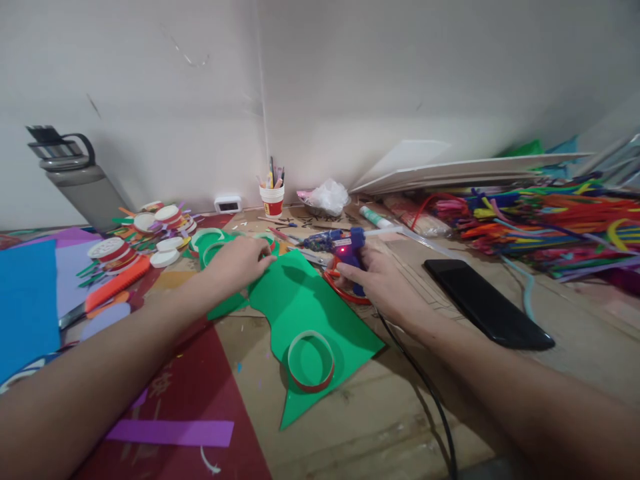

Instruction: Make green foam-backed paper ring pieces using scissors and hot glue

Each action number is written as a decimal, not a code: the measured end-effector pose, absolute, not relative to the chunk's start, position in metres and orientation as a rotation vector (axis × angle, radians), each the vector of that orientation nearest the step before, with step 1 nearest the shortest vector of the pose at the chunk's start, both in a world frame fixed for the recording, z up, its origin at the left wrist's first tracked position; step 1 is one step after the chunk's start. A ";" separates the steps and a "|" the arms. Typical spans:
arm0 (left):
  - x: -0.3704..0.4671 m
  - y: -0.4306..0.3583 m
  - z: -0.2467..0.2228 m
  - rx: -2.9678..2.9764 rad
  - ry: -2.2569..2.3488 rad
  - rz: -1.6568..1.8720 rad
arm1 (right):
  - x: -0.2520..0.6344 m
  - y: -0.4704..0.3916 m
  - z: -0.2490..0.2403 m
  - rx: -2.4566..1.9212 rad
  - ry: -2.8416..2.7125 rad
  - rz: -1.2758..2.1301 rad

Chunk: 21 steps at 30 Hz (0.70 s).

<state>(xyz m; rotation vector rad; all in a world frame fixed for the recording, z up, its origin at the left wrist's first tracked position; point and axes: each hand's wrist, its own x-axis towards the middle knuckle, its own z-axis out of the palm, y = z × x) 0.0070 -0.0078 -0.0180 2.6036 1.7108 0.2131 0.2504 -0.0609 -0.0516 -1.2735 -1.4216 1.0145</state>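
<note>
My right hand [383, 277] is wrapped round a blue hot glue gun [351, 248] with a small red light lit on its side; the nozzle points left. A clear glue stick [384, 231] juts from its back. My left hand [240, 263] is left of it, over pieces of green foam sheet, fingers curled down and pinched; what they hold, if anything, is hidden. Nearest me lies a cut green sheet [310, 300] with a red-and-white paper ring [311, 361] standing on it. Another ring [207, 238] sits beyond my left wrist. Red-handled scissors [345, 288] lie partly under the glue gun.
A black phone [487, 303] lies right of my right hand, and a black cord [420, 373] runs toward me. Colourful pipe cleaners [545, 223] pile up at right. An orange utility knife [117, 285], paper drums [113, 255] and a grey bottle [80, 180] are at left.
</note>
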 end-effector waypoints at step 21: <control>-0.021 0.003 -0.053 2.772 1.545 0.418 | 0.218 -0.079 -0.061 -1.147 -1.391 1.121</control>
